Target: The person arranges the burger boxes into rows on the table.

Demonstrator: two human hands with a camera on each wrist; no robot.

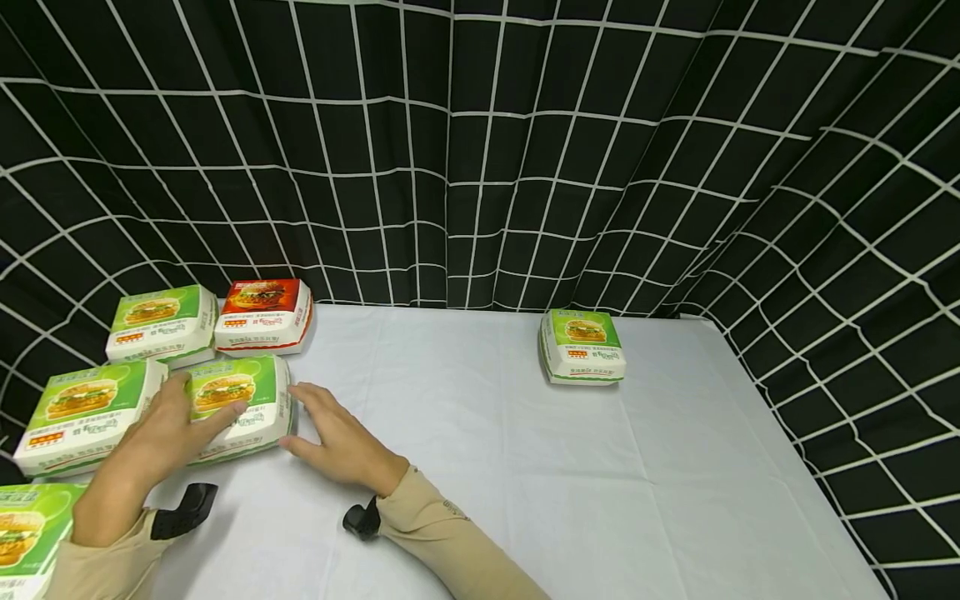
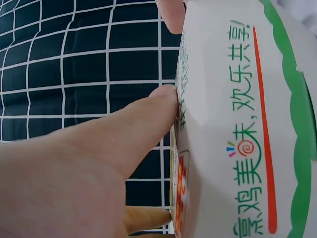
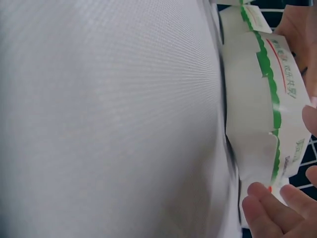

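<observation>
A green-and-white burger box lies on the white-covered table at the left, between my two hands. My left hand rests at its left side, with the thumb over the box's top; in the left wrist view the thumb touches the upper edge of the box. The other left fingers are partly hidden. My right hand is beside the box's right side, fingers spread and fairly straight. In the right wrist view, the right fingertips are close to the box; contact is hard to tell.
Another green burger box lies left of my left hand. Behind are a green box and a red one. A further green box is at the lower left, and one stands alone right of centre. Black gridded cloth surrounds the table.
</observation>
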